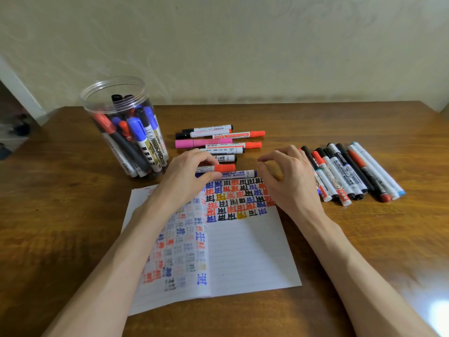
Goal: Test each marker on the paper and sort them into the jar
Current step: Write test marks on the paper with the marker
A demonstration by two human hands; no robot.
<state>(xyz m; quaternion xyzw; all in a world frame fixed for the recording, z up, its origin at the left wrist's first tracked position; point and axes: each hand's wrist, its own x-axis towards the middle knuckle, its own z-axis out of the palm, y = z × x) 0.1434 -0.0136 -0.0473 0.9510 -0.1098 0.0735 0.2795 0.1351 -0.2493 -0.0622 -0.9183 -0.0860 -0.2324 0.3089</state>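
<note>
My left hand (187, 176) pinches the red marker (224, 168) steady; my right hand (289, 176), half-curled and empty, hovers beside, probably to uncap it.

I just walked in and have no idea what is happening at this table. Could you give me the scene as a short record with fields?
setting: wooden table, pale wall behind
left hand: grips a red-capped marker just beyond the paper's top edge
right hand: holds nothing, fingers loosely curved, close to the marker's cap
paper: lined, partly covered with coloured test marks
jar: clear, no lid, many markers inside
middle group: loose markers beyond the hands
right row: loose markers side by side
</note>
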